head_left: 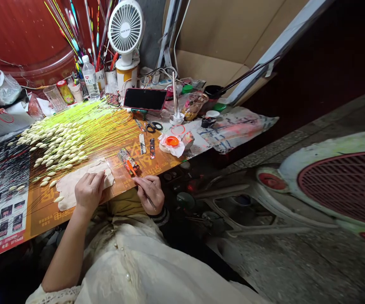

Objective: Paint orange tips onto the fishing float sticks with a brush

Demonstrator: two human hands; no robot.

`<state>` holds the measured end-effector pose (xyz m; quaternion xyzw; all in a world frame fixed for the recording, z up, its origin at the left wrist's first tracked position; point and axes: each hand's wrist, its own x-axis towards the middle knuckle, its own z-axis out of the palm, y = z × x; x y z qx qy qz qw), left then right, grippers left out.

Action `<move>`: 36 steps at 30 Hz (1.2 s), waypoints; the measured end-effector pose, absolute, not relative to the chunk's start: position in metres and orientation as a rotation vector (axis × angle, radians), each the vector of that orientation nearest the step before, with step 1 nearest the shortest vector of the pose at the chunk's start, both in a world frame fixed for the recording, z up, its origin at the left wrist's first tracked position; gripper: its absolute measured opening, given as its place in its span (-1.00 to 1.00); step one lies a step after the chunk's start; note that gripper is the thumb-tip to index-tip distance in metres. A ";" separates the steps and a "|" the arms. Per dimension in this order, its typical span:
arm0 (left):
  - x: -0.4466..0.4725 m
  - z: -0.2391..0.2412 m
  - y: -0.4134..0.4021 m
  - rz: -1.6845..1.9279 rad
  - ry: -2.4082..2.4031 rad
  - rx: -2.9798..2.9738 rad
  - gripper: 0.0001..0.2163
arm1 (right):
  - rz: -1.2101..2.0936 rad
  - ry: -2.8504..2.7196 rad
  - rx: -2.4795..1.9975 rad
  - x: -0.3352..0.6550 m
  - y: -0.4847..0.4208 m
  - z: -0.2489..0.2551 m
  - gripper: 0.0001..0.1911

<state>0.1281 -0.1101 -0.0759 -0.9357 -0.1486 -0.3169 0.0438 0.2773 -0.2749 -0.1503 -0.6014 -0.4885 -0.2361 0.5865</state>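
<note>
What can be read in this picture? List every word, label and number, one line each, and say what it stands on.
Orange printed mat: large characters and small digits, too blurred to read.
Water bottle: label too small to read.
Fan: small mark, too small to read.
Yellow can: label too small to read.

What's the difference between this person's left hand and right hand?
The left hand lies palm-down on a pale cloth, while the right hand curls to pinch a thin stick. The left hand is closer to the cream fishing floats than the right hand is. The left forearm is bare, while the right wrist has a dark striped cuff. Both hands are bare and sit over an orange printed mat.
</note>
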 end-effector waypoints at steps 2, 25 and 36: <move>0.128 -0.076 -0.110 -0.969 -0.442 -2.845 -0.85 | -0.553 -1.140 -1.388 0.277 -0.275 -0.149 -0.46; 0.129 -0.074 -0.111 -0.968 -0.451 -2.853 -0.84 | -0.606 -1.192 -1.429 0.271 -0.275 -0.151 -0.52; 0.129 -0.074 -0.111 -0.982 -0.401 -2.801 -0.87 | -0.564 -1.170 -1.435 0.268 -0.275 -0.150 -0.51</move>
